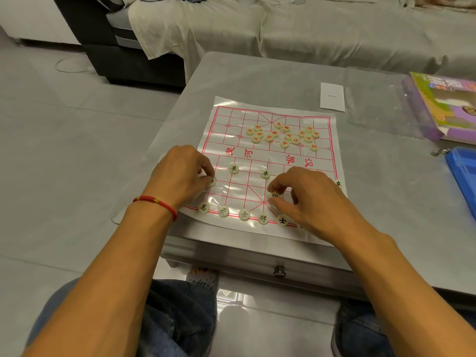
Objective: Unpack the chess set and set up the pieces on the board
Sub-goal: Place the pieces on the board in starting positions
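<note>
A glossy plastic chess board sheet (pixel 319 161) with red lines lies on the grey table (pixel 386 202). Several red-lettered round pieces (pixel 283 135) lie in a loose heap on its far half. Black-lettered pieces stand along the near edge (pixel 262 218), and two more (pixel 234 168) sit further up the near half. My left hand (pixel 180 173) pinches a black-lettered piece (pixel 212 181) at the board's left edge. My right hand (pixel 306 199) pinches another black-lettered piece (pixel 274 196) near the palace cross and hides the board's near right corner.
A white card (pixel 332 96) lies beyond the board. A purple and green game box (pixel 443 106) and a blue plastic lid (pixel 463 173) sit at the table's right side. A cloth-covered sofa (pixel 309 29) stands behind the table. My knees are under the table's near edge.
</note>
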`<state>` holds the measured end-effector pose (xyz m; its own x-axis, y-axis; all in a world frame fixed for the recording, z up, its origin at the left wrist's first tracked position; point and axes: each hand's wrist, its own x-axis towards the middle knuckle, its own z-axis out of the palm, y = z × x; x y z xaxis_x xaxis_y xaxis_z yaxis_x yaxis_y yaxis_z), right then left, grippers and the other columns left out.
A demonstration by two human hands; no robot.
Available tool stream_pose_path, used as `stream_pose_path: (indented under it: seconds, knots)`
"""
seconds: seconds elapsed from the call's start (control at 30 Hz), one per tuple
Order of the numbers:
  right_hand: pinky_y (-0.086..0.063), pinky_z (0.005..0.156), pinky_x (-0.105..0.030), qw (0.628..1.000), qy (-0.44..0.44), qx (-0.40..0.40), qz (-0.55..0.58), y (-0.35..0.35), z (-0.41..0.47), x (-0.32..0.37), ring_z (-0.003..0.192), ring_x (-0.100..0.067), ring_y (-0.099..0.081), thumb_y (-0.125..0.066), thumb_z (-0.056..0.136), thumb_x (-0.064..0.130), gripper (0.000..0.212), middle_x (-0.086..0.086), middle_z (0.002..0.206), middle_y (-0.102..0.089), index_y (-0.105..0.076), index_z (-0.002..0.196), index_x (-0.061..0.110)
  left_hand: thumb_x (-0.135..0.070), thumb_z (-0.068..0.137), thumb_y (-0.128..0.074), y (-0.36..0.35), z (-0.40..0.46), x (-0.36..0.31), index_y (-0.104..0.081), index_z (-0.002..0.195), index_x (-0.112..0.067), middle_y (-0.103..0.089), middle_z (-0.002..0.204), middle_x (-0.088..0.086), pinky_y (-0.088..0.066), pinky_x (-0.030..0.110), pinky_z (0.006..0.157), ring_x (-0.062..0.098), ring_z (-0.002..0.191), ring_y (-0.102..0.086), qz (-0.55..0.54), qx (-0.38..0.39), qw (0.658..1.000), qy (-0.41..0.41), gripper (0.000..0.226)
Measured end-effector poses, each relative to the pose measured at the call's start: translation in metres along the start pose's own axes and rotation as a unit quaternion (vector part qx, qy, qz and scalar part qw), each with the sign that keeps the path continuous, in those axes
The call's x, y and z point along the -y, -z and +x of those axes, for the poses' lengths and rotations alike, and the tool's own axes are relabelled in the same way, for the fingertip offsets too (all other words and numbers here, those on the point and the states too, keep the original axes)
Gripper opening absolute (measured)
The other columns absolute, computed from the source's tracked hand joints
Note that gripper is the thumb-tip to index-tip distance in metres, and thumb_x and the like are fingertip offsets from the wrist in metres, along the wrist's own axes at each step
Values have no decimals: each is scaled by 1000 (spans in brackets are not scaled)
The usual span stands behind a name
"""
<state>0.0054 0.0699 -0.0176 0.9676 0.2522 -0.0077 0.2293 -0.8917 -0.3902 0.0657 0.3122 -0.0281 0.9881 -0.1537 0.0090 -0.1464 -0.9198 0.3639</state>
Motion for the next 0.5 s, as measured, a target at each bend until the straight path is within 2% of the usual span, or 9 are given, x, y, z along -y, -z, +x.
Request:
stream_pose_path:
  seconds: [0.17,0.27,0.33,0.5]
  knots:
    - [-51,84,-26,1000,-5,-7,3,3,-3,-1,84,-4,-51,-63,92,43,27,12,113,-65,-67,116,32,-20,90,-65,7,-1,-4,-73,108,-19,-68,110,7,-47,28,86,22,95,-61,17,-38,999,-15,20]
    - [-51,85,-27,1000,-10,-8,0,2,-4,-2,85,-4,-51,-63,92,43,27,12,114,-64,-66,117,32,-17,88,-67,7,-3,-3,-74,108,-23,-66,112,6,-44,25,83,16,87,-51,24,-6,999,-34,22]
    - [-51,85,-28,1000,-11,-10,3,2,-3,-1,86,-5,-52,-63,92,43,27,11,115,-65,-67,117,31,-19,86,-70,5,-3,-1,-74,108,-28,-65,112,4,-47,29,83,15,88,-47,43,15,998,-43,24]
    - [-51,85,-27,1000,-9,-16,5,2,-3,0,84,-4,-51,-63,92,43,26,12,115,-65,-67,116,32,-24,83,-73,1,2,1,-75,105,-29,-63,107,2,-52,34,82,16,89,-43,52,-3,998,-36,22]
